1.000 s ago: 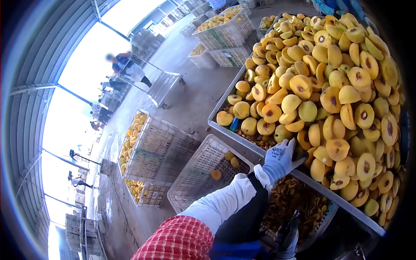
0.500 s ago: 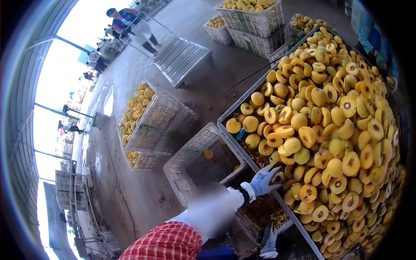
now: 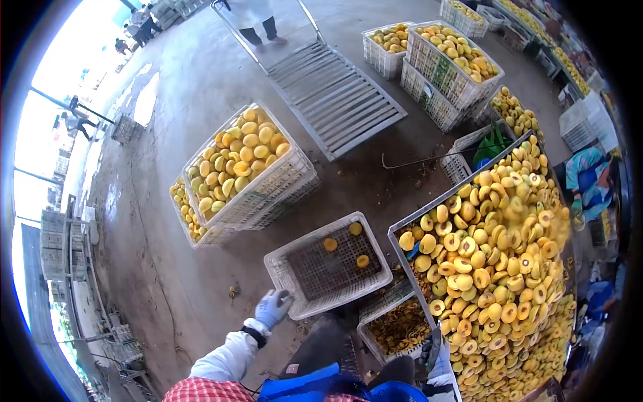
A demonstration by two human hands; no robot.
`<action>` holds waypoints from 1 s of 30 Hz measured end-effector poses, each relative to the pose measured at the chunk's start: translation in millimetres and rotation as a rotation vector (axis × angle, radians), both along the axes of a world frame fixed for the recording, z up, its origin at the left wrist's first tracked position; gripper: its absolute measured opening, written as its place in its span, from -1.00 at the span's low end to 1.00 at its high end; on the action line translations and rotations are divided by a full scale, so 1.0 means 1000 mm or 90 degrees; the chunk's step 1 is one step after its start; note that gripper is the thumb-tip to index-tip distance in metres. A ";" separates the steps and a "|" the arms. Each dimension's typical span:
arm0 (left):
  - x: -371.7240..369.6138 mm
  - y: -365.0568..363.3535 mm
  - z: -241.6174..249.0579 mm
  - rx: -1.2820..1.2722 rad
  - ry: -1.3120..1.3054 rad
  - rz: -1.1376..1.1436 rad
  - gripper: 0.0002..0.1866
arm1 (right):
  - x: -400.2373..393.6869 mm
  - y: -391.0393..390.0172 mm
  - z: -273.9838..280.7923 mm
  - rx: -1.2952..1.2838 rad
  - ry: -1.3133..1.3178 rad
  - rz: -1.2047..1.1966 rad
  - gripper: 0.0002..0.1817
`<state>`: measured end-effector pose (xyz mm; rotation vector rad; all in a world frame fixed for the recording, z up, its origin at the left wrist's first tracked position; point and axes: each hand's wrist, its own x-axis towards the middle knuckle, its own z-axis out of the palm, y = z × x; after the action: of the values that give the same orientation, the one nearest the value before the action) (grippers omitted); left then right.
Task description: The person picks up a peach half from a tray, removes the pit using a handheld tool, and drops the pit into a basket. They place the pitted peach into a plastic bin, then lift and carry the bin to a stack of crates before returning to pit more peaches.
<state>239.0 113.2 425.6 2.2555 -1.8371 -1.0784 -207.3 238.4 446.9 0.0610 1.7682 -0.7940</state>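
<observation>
My left hand (image 3: 273,308), in a pale glove with a dark band at the wrist, is at the near left corner of a white plastic crate (image 3: 340,301). Its fingers are curled at the rim. Inside that crate lie a few yellow peach halves (image 3: 330,244). My right hand (image 3: 435,354) is low beside the metal table edge, partly dark and in shadow; its fingers do not show clearly. Next to it, a smaller crate (image 3: 367,333) contains brown scraps. Halved peaches (image 3: 482,268) are heaped on the metal-edged table (image 3: 410,258) to the right.
Stacked crates of peaches (image 3: 244,164) stand at left, and more crates (image 3: 452,60) at the back. A slatted metal cart (image 3: 338,97) is ahead, with a person (image 3: 258,17) at its handle. Another person (image 3: 589,177) is beyond the table. A thin rod (image 3: 422,163) extends from the table's far side.
My left hand has left the peach heap and moved left to the white crate's rim. The view has turned right and down, and the cart with its person appears closer.
</observation>
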 end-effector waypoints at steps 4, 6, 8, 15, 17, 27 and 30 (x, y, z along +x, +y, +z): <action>0.099 0.009 0.015 -0.093 -0.042 0.136 -0.71 | 0.034 -0.104 0.067 -0.049 -0.011 0.117 -0.56; 0.116 0.008 0.032 -0.066 -0.036 0.209 -0.71 | 0.037 -0.140 0.089 -0.049 -0.032 0.149 -0.61; 0.122 -0.002 0.044 -0.074 -0.019 0.219 -0.71 | 0.038 -0.164 0.105 -0.056 0.009 0.187 -0.59; 0.116 -0.105 0.108 -0.214 0.103 0.212 -0.72 | -0.021 -0.176 0.061 -0.197 0.318 0.243 -0.78; 0.142 -0.108 0.119 -0.186 0.217 0.343 -0.74 | -0.058 -0.189 -0.035 -0.240 0.485 0.318 -0.75; 0.264 -0.055 0.195 0.088 -0.414 0.594 -0.73 | -0.058 -0.354 -0.251 0.158 0.548 0.085 -0.16; 0.286 -0.104 0.140 0.148 -0.396 0.721 -0.67 | -0.071 -0.334 -0.296 0.187 0.630 0.075 -0.28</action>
<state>524.9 9.3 565.4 3.2167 -0.1769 -0.3856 -278.7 -95.7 151.0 -0.2872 2.7835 -0.4832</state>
